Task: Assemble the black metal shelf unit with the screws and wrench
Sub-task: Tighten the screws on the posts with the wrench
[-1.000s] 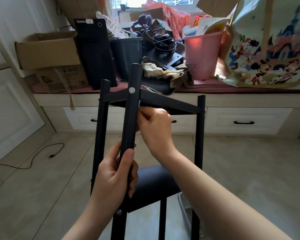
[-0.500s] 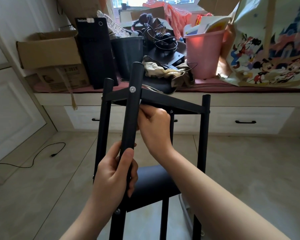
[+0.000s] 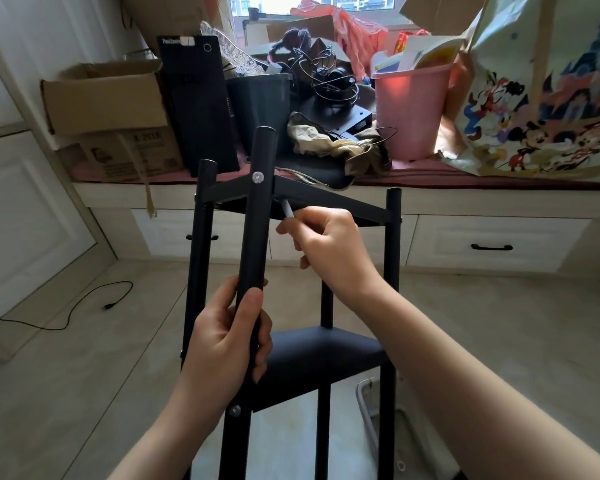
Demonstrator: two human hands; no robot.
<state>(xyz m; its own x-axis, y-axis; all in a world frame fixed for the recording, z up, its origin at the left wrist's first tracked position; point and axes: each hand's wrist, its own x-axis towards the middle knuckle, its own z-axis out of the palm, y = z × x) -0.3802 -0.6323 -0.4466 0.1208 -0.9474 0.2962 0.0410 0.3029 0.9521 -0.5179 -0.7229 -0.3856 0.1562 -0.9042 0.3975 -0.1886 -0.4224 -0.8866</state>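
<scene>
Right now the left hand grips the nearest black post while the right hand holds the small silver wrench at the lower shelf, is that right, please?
Not quite: the head view shows the right hand holding the wrench just under the upper shelf, not the lower one. The left hand does grip the nearest post.

floor [image 3: 499, 341]: pale tiles; the black shelf unit [image 3: 257, 216] stands on it, and a black cable [image 3: 84, 306] trails across it at the left.
floor, lower right: a pale wire-framed thing [image 3: 371, 410] lies beside the shelf unit's leg; what it is cannot be told.
counter [image 3: 465, 199]: a low window bench with drawers under it and a dark red cover on top.
on the counter, left to right: cardboard box [image 3: 108, 98], black upright case [image 3: 198, 105], black bin [image 3: 257, 109], crumpled tan cloth [image 3: 333, 143], pink bin [image 3: 413, 112], cartoon-print bag [image 3: 541, 109].
</scene>
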